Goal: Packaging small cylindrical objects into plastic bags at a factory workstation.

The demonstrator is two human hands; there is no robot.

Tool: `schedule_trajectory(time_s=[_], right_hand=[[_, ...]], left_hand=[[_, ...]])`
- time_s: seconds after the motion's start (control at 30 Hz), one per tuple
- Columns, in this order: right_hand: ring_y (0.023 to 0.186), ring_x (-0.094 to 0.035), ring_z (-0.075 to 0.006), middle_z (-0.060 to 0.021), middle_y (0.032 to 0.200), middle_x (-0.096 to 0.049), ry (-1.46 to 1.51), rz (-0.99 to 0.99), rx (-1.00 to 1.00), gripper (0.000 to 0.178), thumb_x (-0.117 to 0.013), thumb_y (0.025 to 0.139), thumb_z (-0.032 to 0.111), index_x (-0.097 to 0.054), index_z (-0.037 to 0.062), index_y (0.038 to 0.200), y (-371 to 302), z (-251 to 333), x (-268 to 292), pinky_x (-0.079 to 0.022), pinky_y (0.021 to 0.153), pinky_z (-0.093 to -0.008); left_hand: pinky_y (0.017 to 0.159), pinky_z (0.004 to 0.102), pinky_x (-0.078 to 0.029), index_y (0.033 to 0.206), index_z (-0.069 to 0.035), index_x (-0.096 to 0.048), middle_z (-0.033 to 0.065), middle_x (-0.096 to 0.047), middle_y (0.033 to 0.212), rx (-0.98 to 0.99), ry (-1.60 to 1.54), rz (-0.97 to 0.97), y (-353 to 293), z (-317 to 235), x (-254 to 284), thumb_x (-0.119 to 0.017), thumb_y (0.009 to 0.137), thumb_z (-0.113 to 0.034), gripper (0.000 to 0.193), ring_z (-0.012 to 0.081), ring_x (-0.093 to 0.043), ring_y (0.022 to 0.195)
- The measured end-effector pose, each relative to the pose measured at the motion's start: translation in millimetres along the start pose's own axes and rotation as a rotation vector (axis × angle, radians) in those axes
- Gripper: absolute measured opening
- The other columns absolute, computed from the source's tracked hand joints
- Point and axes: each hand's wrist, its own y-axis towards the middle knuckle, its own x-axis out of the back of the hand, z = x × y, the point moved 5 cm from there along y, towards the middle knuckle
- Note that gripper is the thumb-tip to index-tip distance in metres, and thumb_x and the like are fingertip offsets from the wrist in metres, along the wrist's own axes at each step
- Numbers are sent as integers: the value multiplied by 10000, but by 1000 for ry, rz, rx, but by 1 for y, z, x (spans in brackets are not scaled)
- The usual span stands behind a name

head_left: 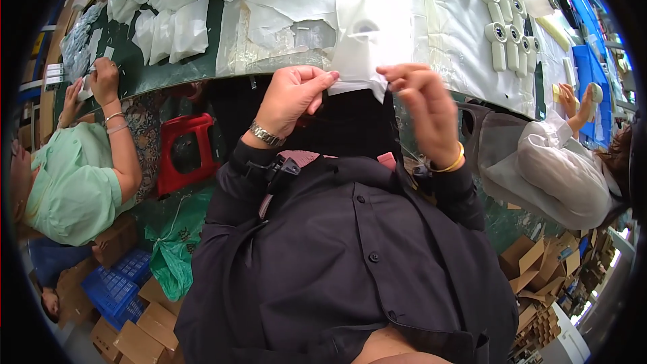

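A frosted white plastic bag [355,61] lies on the table before me, its near edge reaching over the table's front. Through it shows the dim round head of a pale device [364,26]. My left hand [291,100] pinches the bag's near left corner between thumb and forefinger. At the near right corner is my right hand [428,111], its fingers bent and smeared by motion; whether they grip the film is unclear. Several off-white handheld devices with round heads [497,47], resembling small handheld fans, lie in rows at the far right of the table.
Filled white bags [189,30] are heaped at the far left. A person in light green [81,175] works on my left, another in white [563,168] on my right. A red stool [185,155] stands at left, and blue bins [588,87] sit at the right.
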Motion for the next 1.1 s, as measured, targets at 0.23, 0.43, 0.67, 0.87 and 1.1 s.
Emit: schedule_trajectory(time_s=[0.23,0.43,0.67,0.87,1.1], right_hand=[[996,-652,-181,-106,965,-726,-279,-463,-349,188,-754,987,106,-654,49,1135,-28,-16,96,-477,924,-352],[1167,-627,-244,-50,1207,-728,-1175,-131,261,424,-833,854,107,-698,109,1256,-16,-1,47,-403,1055,-386],[1214,-589,-248,18,1303,-696,-1114,95,436,450,-847,743,97,-753,166,1177,-5,-27,-3,-382,1050,-391],[1083,-636,-243,21,1099,-751,-953,64,447,279,-841,786,115,-773,145,1055,7,-23,-9,-379,992,-382],[807,-615,-221,-48,745,-651,-826,-108,235,198,-783,939,174,-717,73,781,31,-35,0,-370,894,-359]], left_hand=[[497,175,-303,988,6,-723,-43,-654,755,75,144,69,-23,-18,22,-762,997,-167,177,5,-451,519],[626,207,-437,1114,-54,-704,-23,-704,843,-477,349,-201,-26,-33,44,-777,937,-71,192,81,-639,742],[1030,366,-406,1157,-159,-705,-26,-748,1127,-1153,1160,-227,-28,-58,-25,-770,783,-23,403,262,-586,1250],[1071,402,-367,1107,-161,-739,-41,-758,1157,-1151,1019,-173,-13,-52,-20,-802,799,-86,323,258,-577,1300],[1025,388,-361,862,-121,-745,8,-745,941,-913,641,-450,2,-52,-12,-825,898,-186,109,219,-637,1153]])
